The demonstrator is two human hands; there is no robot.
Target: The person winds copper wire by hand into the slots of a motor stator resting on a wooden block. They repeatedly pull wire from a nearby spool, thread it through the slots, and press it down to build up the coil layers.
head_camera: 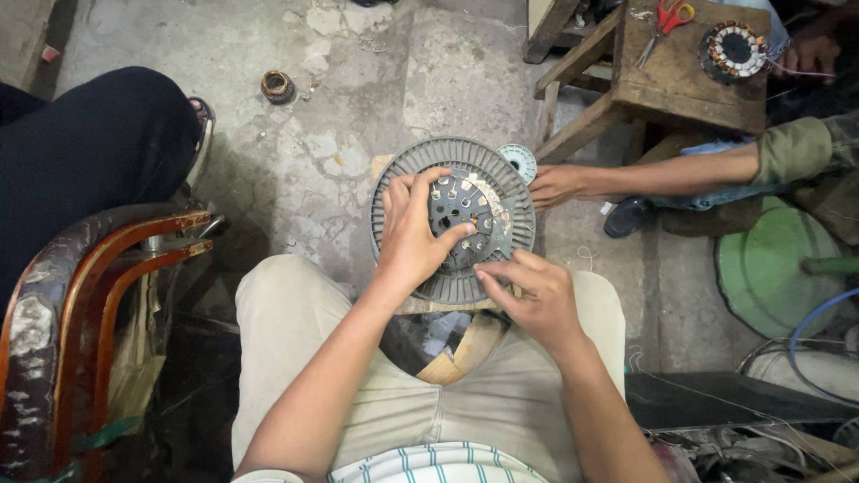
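Left hand (413, 234) gripped the round grey ribbed metal motor housing (454, 220); right hand (533, 295) pinched its near rim; a co-worker's hand (557, 185) touched its far edge.

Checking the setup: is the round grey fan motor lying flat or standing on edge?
Flat: the fan motor shows its full round face upward, with the left hand and right hand resting on it.

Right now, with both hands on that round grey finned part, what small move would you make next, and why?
Probably steady the finned disc with the left hand and let the right hand press at its near rim. The disc lies flat over the knees, the left fingers already reach its slotted metal centre, and a co-worker's hand touches its far edge.
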